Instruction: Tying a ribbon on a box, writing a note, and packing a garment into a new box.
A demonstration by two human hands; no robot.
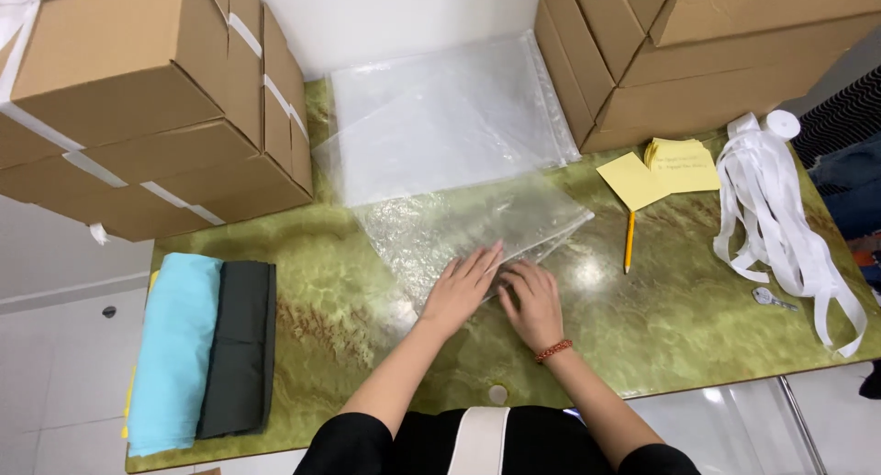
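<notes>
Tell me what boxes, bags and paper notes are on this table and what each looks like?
Cardboard boxes: brown stack, far left, white tape.
More cardboard boxes: brown stack, far right.
Clear plastic bags: flat pile, far middle.
Crinkly clear bag: under the left hand and right hand.
Yellow paper notes: small squares, right, beside a yellow pencil.

Stacked brown cardboard boxes (pixel 147 99) filled the upper left; folded turquoise cloth (pixel 174 351) and dark grey cloth (pixel 239 346) lay lower left. Yellow paper notes (pixel 661 167), a yellow pencil (pixel 630 241) and white ribbon strips (pixel 780 218) lay right on the green marbled desk (pixel 679 319).
</notes>
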